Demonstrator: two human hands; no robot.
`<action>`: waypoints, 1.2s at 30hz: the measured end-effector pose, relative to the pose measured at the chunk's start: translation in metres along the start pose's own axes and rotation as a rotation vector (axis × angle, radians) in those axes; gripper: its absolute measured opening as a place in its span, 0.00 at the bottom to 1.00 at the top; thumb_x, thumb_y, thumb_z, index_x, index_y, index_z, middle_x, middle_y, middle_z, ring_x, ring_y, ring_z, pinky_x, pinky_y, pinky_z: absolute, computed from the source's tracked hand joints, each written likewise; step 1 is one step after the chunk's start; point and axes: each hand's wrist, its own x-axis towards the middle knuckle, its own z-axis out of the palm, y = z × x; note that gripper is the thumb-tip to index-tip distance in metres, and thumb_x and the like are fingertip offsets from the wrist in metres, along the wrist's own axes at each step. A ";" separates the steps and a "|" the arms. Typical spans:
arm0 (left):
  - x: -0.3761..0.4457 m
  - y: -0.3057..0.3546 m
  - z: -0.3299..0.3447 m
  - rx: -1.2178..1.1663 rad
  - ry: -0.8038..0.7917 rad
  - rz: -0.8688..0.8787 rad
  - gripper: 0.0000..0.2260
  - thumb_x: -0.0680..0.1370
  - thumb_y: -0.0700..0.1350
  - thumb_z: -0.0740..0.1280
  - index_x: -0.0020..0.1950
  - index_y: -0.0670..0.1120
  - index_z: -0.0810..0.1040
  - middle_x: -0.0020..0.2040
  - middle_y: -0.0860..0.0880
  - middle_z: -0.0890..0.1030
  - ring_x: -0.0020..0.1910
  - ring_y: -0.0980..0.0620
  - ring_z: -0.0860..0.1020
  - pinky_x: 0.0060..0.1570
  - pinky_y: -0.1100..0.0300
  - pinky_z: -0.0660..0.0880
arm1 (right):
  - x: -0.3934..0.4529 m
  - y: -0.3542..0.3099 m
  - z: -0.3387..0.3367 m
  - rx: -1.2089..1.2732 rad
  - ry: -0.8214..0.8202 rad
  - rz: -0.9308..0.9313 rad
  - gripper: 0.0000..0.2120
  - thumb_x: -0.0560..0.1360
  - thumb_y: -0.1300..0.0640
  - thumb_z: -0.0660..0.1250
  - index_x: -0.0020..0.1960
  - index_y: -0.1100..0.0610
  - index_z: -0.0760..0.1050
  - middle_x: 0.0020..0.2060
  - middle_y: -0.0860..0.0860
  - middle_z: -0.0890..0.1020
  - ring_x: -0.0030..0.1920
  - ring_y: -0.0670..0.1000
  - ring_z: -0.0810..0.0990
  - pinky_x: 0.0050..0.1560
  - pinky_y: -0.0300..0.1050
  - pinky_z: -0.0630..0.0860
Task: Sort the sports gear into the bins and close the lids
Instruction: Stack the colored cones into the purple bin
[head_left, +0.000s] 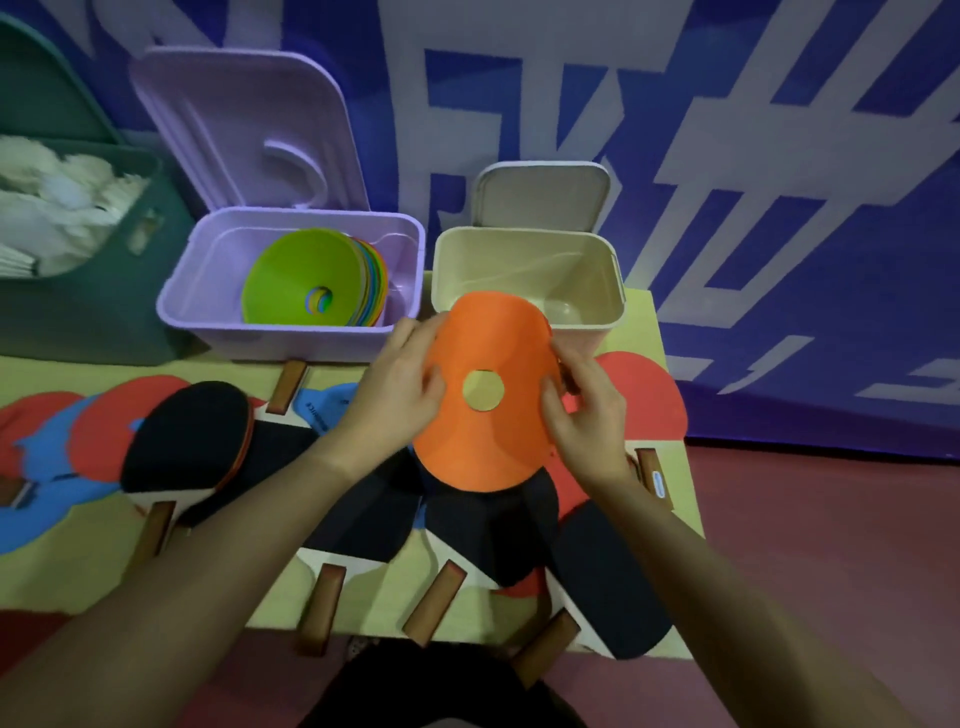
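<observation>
Item: I am gripping the orange cone (488, 415), fingers of both hands closed on its edges.
Destination: purple bin (208, 291), left of cone.
Handling: I am nesting it flat onto the stack.

both forearms reach forward, left hand (400, 384) and right hand (587, 410) raised close together, fingers (434, 382) curled
</observation>
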 end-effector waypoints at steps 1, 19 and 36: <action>0.000 -0.005 -0.009 -0.003 0.045 -0.003 0.24 0.72 0.36 0.59 0.69 0.38 0.68 0.54 0.40 0.73 0.52 0.51 0.71 0.52 0.63 0.67 | 0.006 -0.008 0.004 0.014 0.007 -0.030 0.18 0.76 0.58 0.61 0.65 0.59 0.73 0.42 0.51 0.78 0.41 0.46 0.74 0.44 0.46 0.74; 0.100 -0.202 -0.168 0.105 0.132 -0.045 0.24 0.75 0.32 0.59 0.72 0.41 0.65 0.54 0.39 0.71 0.52 0.39 0.74 0.52 0.46 0.73 | 0.150 -0.099 0.214 -0.017 0.004 -0.003 0.20 0.76 0.62 0.63 0.67 0.55 0.71 0.53 0.52 0.80 0.49 0.49 0.77 0.49 0.47 0.74; 0.126 -0.248 -0.135 0.486 -0.342 -0.040 0.17 0.78 0.43 0.60 0.65 0.40 0.69 0.67 0.42 0.69 0.65 0.43 0.66 0.62 0.53 0.58 | 0.156 -0.060 0.253 -0.545 -0.278 0.107 0.15 0.77 0.52 0.65 0.58 0.61 0.77 0.52 0.61 0.78 0.52 0.64 0.75 0.51 0.53 0.69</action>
